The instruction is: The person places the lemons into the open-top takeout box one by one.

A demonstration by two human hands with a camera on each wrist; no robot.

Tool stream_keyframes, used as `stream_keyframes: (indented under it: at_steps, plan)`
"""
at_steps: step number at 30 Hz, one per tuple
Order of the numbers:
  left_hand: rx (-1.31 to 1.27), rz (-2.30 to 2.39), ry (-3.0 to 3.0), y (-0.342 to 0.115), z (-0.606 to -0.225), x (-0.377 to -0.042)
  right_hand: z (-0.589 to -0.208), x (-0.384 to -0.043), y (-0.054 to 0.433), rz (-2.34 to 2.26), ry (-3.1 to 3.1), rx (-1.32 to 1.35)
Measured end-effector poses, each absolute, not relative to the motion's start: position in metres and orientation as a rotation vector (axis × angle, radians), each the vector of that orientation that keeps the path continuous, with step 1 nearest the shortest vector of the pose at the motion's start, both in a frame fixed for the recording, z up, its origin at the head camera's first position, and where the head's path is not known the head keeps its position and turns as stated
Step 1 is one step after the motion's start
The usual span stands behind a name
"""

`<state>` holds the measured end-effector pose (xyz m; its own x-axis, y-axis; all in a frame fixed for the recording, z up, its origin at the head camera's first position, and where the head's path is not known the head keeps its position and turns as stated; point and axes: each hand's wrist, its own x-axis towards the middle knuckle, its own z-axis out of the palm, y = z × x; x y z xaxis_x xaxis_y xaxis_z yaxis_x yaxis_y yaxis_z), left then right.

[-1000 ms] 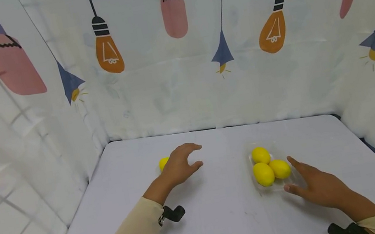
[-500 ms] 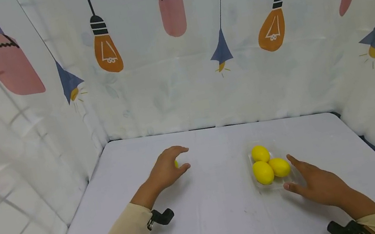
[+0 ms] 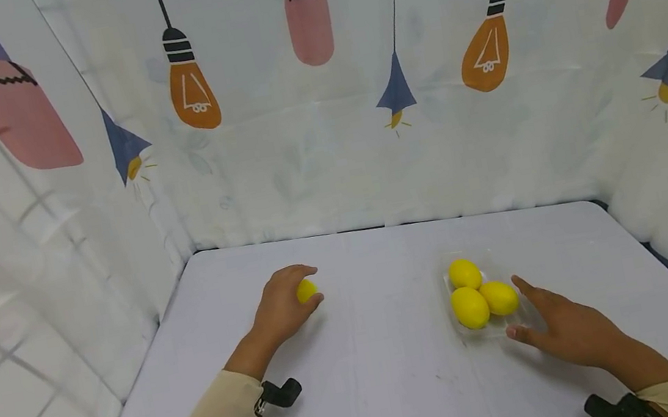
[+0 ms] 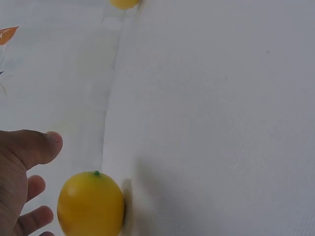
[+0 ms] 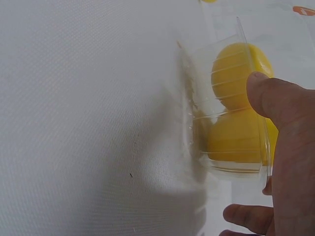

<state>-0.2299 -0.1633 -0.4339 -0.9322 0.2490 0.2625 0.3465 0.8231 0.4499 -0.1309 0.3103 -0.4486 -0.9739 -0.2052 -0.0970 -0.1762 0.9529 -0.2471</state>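
A single yellow lemon [image 3: 307, 290] with a small green tip lies on the white table, left of the middle. My left hand [image 3: 282, 305] is right beside it, thumb and fingers spread apart around its near side. In the left wrist view this lemon [image 4: 91, 204] shows just past the fingertips. Farther right, a clear plastic tray [image 3: 480, 334] holds three more lemons [image 3: 470, 308]. At the tray's right edge is my right hand [image 3: 566, 328], thumb and fingers parted. The right wrist view has the thumb [image 5: 263, 93] overlapping the tray's rim, with the other fingers partly hidden.
The white tabletop [image 3: 400, 391] carries a few faint marks near the tray. Behind it and on both sides hangs a pale curtain [image 3: 300, 170] printed with lamps and bulbs. A dark camera mount [image 3: 281, 394] is strapped to the left wrist, another to the right.
My left hand has moved left over the table to the single lemon, which now shows between thumb and fingers. The right hand and the tray have stayed in place.
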Motion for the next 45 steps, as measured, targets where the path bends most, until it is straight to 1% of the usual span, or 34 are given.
stream_keyframes:
  at_steps: [16,30,37,45]
  plan:
    - [-0.387,-0.736,-2.856,-0.175,-0.448,-0.236,-0.452,-0.131,0.312,-0.370,2.988,-0.296]
    - [-0.359,-0.838,-2.877,-0.177,-0.456,-0.237,-0.449,-0.130,0.310,-0.381,2.979,-0.281]
    - [-0.450,-0.844,-2.895,-0.178,-0.454,-0.239,-0.448,-0.130,0.309,-0.376,2.977,-0.278]
    - [-0.436,-0.899,-2.934,-0.179,-0.454,-0.244,-0.449,-0.131,0.309,-0.376,2.981,-0.279]
